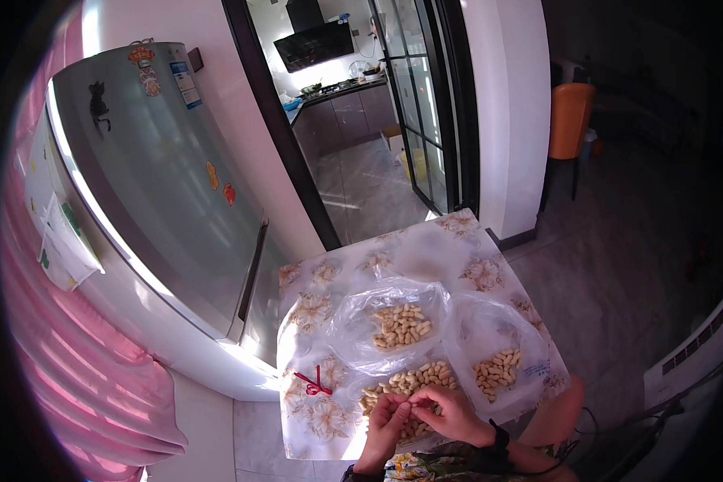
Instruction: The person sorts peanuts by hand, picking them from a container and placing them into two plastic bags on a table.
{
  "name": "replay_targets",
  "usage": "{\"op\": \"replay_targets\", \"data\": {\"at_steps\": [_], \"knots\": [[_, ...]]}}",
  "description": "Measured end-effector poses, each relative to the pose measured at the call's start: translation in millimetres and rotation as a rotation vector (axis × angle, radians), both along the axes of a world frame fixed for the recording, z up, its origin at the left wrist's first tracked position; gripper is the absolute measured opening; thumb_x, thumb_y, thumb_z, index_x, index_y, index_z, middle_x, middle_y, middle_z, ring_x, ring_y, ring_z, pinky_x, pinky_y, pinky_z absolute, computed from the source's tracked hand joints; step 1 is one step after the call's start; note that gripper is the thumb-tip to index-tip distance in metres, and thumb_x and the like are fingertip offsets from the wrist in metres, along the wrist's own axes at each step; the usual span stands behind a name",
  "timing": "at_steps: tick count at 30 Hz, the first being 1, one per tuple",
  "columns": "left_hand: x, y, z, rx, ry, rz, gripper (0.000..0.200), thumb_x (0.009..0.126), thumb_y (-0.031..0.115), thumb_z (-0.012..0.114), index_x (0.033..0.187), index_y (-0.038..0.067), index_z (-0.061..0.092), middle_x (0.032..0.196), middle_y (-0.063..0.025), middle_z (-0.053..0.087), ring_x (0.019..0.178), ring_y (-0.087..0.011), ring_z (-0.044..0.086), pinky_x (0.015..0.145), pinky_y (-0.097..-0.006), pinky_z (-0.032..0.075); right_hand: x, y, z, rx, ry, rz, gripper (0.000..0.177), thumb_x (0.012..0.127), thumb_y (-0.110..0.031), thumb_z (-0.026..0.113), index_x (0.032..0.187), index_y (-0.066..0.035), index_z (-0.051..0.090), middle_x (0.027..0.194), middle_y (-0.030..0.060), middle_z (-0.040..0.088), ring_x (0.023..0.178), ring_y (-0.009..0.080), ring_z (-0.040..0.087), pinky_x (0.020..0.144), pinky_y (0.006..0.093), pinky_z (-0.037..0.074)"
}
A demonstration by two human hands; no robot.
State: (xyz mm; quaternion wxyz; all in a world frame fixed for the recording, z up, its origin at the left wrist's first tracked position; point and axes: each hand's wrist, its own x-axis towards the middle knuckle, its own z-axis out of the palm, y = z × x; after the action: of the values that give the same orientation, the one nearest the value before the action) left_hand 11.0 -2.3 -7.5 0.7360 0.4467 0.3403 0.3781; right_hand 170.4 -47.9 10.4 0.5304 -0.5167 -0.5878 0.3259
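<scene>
Over a pile of unshelled peanuts (430,376) at the table's near edge, my left hand (386,422) and my right hand (451,414) meet at the fingertips. Both are closed in a pinch. Whatever lies between the fingers is too small and covered to make out. Beyond the pile, a clear plastic bag (349,325) lies spread out with peanuts (402,325) in it. To the right, another clear plastic bag (490,317) holds a smaller heap of peanuts (498,371). My right wrist wears a dark band.
A red ribbon or tie (313,386) lies on the flowered tablecloth (325,418), left of the pile. A grey refrigerator (161,185) stands at the left. Ahead, a glass door (418,104) opens to a kitchen. An orange chair (571,120) is at the far right.
</scene>
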Motion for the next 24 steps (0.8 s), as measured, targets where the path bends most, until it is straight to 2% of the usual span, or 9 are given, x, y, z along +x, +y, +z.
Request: {"op": "replay_targets", "data": {"at_steps": [7,15,24], "knots": [[-2,1,1,0.077,0.089,-0.033,0.02,0.098,0.018,0.06,0.111,0.004,0.055,0.09,-0.0015,0.063,0.072,-0.0052,0.054,0.063,-0.0191,0.044,-1,0,1,0.025,-0.013,-0.095,0.016,0.087,-0.011,0.072,0.098,-0.002,0.065,0.085,0.0084,0.069,0.075,0.0173,0.069,0.067,0.0289,0.053],[-3,1,-6,0.051,0.058,-0.017,0.018,0.1,0.025,0.056,0.099,0.007,0.053,0.083,0.0011,0.059,0.071,-0.0048,0.053,0.063,-0.0198,0.044,0,-2,10,0.023,-0.007,-0.044,0.018,0.084,-0.014,0.076,0.094,-0.002,0.066,0.082,0.0072,0.068,0.074,0.0161,0.068,0.065,0.0284,0.052],[-5,1,-7,0.031,0.047,-0.064,0.021,0.101,0.027,0.054,0.093,0.009,0.054,0.08,0.0013,0.059,0.068,-0.0042,0.053,0.06,-0.0191,0.044,0,-2,1,0.042,-0.038,-0.045,0.018,0.084,-0.017,0.077,0.089,-0.004,0.067,0.081,0.0079,0.069,0.074,0.0181,0.069,0.063,0.0287,0.052]]}}
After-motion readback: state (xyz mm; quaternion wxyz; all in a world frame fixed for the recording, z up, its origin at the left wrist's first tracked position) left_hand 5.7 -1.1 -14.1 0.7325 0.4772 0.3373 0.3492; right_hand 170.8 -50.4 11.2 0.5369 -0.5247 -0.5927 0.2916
